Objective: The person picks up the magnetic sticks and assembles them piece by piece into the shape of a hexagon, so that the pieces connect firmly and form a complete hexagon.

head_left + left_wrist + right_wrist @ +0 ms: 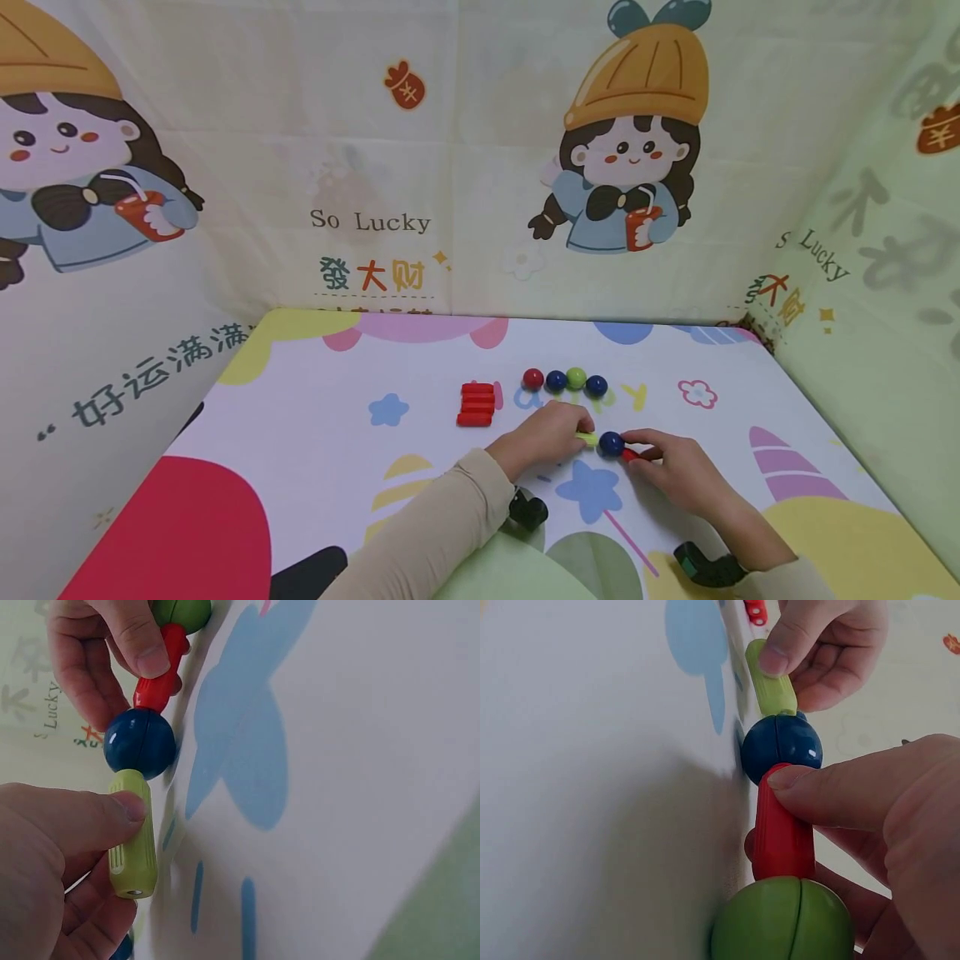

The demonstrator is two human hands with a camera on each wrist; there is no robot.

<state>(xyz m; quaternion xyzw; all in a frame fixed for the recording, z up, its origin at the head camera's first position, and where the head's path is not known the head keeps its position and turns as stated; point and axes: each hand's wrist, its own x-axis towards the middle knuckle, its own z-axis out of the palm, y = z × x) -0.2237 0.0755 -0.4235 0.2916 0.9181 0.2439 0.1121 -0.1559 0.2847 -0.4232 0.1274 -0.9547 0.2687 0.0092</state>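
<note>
Between finger and thumb, my left hand (550, 432) pinches a yellow-green toy building rod (135, 859), which has a small metal spot at its free end. The rod's other end meets a dark blue ball (611, 444). On the ball's opposite side a red building rod (784, 832) is joined to it, pinched by my right hand (681, 468). A green ball (780, 922) sits at the red rod's far end; in the head view my right hand hides it. Together the pieces form a line just over the table.
Behind my hands, a red ball (533, 379), a blue ball (557, 381), a green ball (576, 377) and another blue ball (597, 386) stand in a row. Several red rods (476, 404) lie side by side left of them on the patterned table (315, 433). Printed cloth (480, 167) hangs behind.
</note>
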